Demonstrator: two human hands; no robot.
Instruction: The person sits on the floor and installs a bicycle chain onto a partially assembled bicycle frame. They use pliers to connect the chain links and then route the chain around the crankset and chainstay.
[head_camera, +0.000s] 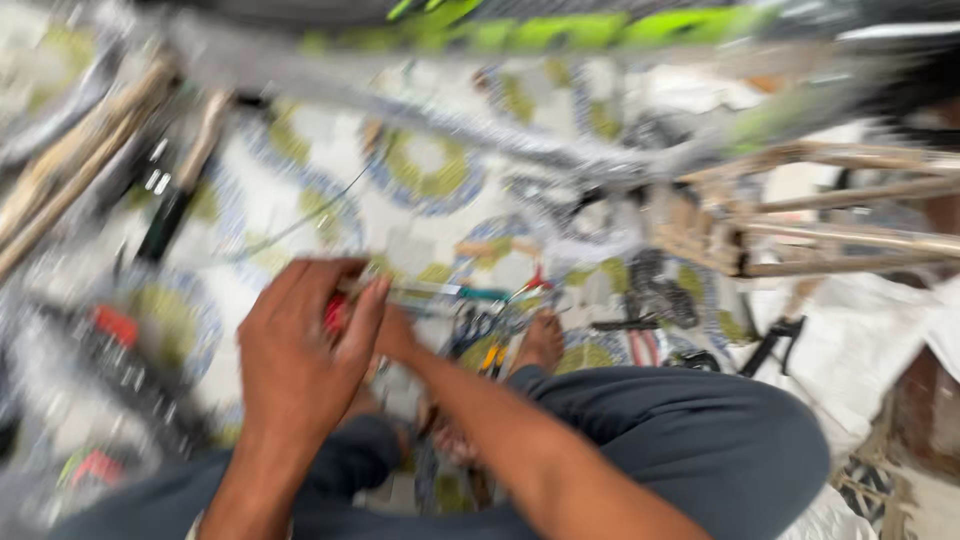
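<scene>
The picture is heavily motion-blurred. My left hand (300, 350) is curled around the red handle (334, 316) of a long thin tool, whose shaft (450, 291) points right over the patterned mat. My right forearm crosses from the lower right, and my right hand (396, 336) is tucked under and behind the left one, with its fingers mostly hidden. Both hands are low over the mat, below a grey and green bicycle frame (520, 140).
Pliers with blue and yellow grips (482, 340) and other small tools lie on the mat (300, 150) by my bare foot (545, 340). A chain (660, 285) lies further right. A wooden frame (830, 215) stands at right, and wooden sticks (70, 175) lie at left.
</scene>
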